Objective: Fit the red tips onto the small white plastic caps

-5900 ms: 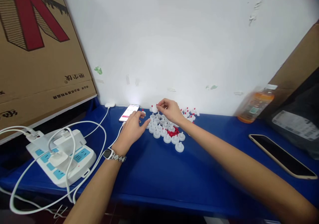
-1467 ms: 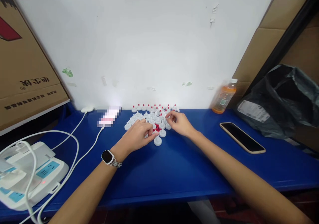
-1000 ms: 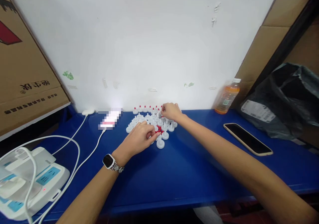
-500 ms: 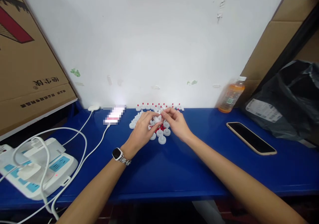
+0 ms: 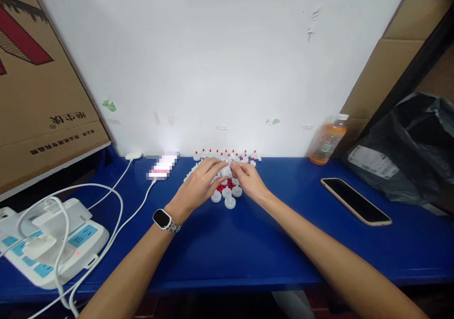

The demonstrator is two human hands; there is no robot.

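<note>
My left hand (image 5: 201, 182), with a watch on its wrist, is closed around a white cone-tipped bottle cap (image 5: 224, 172). My right hand (image 5: 249, 179) pinches at the nozzle of that cap; a speck of red shows at its fingertips, probably a small red tip. Below both hands lies a pile of small red tips (image 5: 230, 185), partly covered by the hands. White caps without tips surround the pile, one of them nearest me (image 5: 230, 202). Along the wall stand several white caps with red tips (image 5: 210, 153).
On the left are a power strip (image 5: 80, 248) with white cables and a lit, blurred-out phone (image 5: 163, 166). To the right lie a dark phone (image 5: 354, 201), an orange drink bottle (image 5: 328, 139) and a black plastic bag (image 5: 407, 144). A cardboard box (image 5: 46, 101) stands at far left.
My right fingers have drawn in closer at the nozzle, and red now shows there. My left hand stays around the cap. The view has shifted slightly.
</note>
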